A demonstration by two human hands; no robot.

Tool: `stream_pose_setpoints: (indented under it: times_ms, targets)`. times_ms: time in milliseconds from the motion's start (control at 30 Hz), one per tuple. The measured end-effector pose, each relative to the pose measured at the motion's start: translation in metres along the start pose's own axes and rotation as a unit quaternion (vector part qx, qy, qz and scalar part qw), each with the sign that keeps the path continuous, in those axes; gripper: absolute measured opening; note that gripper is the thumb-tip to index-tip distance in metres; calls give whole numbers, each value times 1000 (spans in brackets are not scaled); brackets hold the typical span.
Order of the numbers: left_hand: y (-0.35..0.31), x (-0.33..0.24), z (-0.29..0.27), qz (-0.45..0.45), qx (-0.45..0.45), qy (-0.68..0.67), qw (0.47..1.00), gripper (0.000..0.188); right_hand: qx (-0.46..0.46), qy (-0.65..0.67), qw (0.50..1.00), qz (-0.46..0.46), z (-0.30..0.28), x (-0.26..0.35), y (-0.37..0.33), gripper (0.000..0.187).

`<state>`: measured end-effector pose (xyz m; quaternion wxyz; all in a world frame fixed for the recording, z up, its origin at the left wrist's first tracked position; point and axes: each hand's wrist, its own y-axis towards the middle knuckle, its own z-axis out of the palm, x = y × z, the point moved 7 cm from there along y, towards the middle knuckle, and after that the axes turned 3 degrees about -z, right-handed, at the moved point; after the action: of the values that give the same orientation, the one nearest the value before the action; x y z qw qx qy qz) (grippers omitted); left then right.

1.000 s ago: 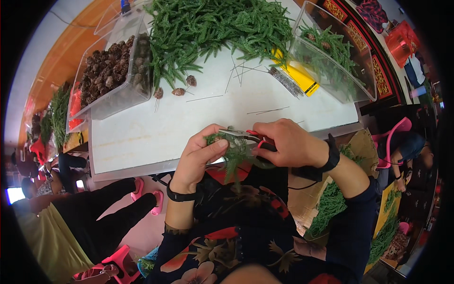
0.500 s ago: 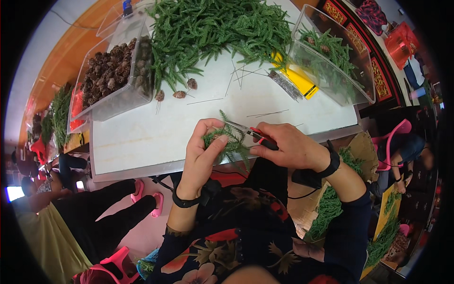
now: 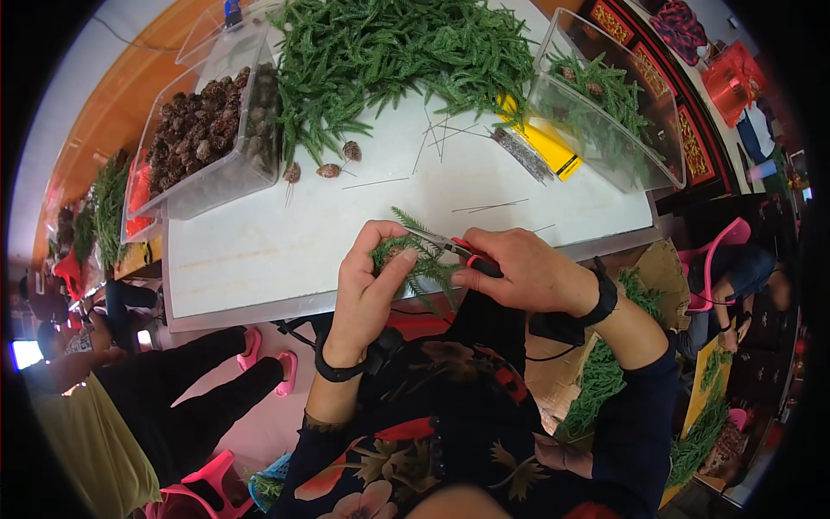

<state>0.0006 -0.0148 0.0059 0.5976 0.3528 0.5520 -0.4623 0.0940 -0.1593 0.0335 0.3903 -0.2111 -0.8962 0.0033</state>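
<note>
My left hand [image 3: 372, 281] pinches a green artificial pine sprig [image 3: 424, 272] above the near edge of the white table [image 3: 251, 259]. Something brown, perhaps a pine cone, shows between its thumb and fingers. My right hand [image 3: 523, 272] is wrapped round the red and black handles of a pair of pliers [image 3: 471, 255]. Their slim metal jaws reach left into the sprig, close to my left fingertips. Whether the jaws grip a wire there is too small to tell. Beyond my hands lie thin dark wires [image 3: 490, 207] and a few loose pine cones [image 3: 328, 170].
A clear bin of pine cones [image 3: 220, 177] stands at the left, another clear bin with green sprigs [image 3: 618, 147] at the right. Green sprigs [image 3: 398, 60] are heaped at the back. A yellow packet [image 3: 549, 147] lies beside a wire bundle [image 3: 521, 157]. A person [image 3: 95, 424] stands left.
The pliers and my right hand have shifted slightly left along the sprig. The sprig's tip has tilted a little leftward. My left hand keeps its hold.
</note>
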Motion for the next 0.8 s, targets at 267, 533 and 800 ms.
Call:
stream_pose_setpoints:
  times_ms: [267, 533, 800]
  targets:
    - [0, -2, 0, -4, -4, -24, 1000, 18, 39, 81, 995, 31, 3, 0, 1, 33]
    - [6, -1, 4, -15, 3, -42, 999, 19, 55, 125, 990, 46, 1, -6, 2, 31]
    - [3, 0, -10, 1, 2, -54, 999, 21, 23, 140, 989, -32, 5, 14, 12, 30]
